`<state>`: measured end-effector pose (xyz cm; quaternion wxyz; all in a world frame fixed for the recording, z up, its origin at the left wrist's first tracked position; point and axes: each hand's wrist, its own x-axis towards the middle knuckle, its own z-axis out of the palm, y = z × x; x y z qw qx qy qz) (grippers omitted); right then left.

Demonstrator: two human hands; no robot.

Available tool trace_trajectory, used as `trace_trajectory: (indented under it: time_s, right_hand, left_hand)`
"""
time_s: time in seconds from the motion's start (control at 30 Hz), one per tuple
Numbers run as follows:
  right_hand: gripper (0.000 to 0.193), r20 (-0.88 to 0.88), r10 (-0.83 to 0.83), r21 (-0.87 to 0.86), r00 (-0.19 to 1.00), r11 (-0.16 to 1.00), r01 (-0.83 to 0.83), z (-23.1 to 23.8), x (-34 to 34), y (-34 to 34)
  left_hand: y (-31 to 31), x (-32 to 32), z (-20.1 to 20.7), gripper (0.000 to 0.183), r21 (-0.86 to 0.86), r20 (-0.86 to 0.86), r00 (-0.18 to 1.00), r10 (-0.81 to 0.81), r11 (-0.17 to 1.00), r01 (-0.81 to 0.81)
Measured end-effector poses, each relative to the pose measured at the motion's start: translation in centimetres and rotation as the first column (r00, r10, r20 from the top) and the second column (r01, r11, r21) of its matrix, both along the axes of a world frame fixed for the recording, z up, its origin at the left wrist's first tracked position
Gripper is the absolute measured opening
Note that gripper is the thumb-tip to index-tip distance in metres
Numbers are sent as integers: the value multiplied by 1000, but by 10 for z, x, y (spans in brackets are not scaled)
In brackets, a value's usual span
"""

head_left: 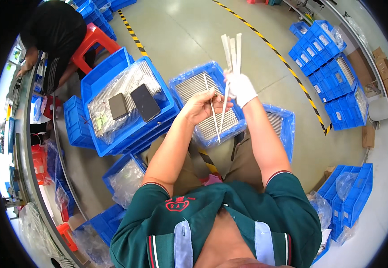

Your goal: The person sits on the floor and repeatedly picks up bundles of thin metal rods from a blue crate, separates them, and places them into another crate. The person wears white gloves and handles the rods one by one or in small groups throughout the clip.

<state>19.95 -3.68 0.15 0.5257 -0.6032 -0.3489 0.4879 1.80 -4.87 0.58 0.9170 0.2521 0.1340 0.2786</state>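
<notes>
**Over the blue bin (176, 91), pale strips in both my hands**

In front of my knees, just above that plastic-lined bin, I have thin strips in both hands. My left hand (202, 106) is bare, its thumb and fingers pinching one narrow strip (214, 117) that slants across the opening, its lower end near the edge closest to me. My right hand (242, 90), in a white glove (246, 93), is closed around a few flat strips (233, 56) that fan upward, away from me. Another strip (223, 118) runs down between my hands, its lower end close to the first one's; I cannot tell which hand carries its weight.

Below, the bin holds rows of the same kind of strips, laid side by side. To its right, partly behind my right forearm, sits a second bin (288, 134) with more of them.

To my left is a stack of blue bins (158, 129). On the clear plastic (107, 130) over the top one's strips lie a black phone (145, 102) and, just beside it, a small dark case (118, 106). Beyond that, a person in dark clothes (53, 31) bends near a red stool (93, 47).
</notes>
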Motion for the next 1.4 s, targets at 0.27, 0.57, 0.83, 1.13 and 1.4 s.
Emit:
trace_trajectory:
  time_s: [0.27, 0.57, 0.83, 1.13, 1.4]
  right_hand:
    - [22, -129, 475, -54, 871, 873, -484, 19, -27, -12]
    - [15, 47, 205, 37, 978, 978, -206, 5, -27, -19]
    - [13, -20, 347, -35, 938, 937, -347, 38, -34, -47]
    - [14, 40, 326, -10, 945, 945, -326, 31, -40, -45]
    - [16, 16, 159, 96, 987, 983, -160, 22, -49, -34]
  left_hand:
    - [-3, -12, -12, 32, 28, 77, 992, -104, 994, 103]
    - [25, -26, 0, 28, 121, -247, 869, 428, 904, -411]
    - [54, -38, 1, 32, -70, -83, 724, 685, 721, -690]
    - [53, -32, -2, 31, -65, -20, 763, 646, 761, -646]
    - [21, 4, -4, 30, -53, -88, 862, 499, 862, -505]
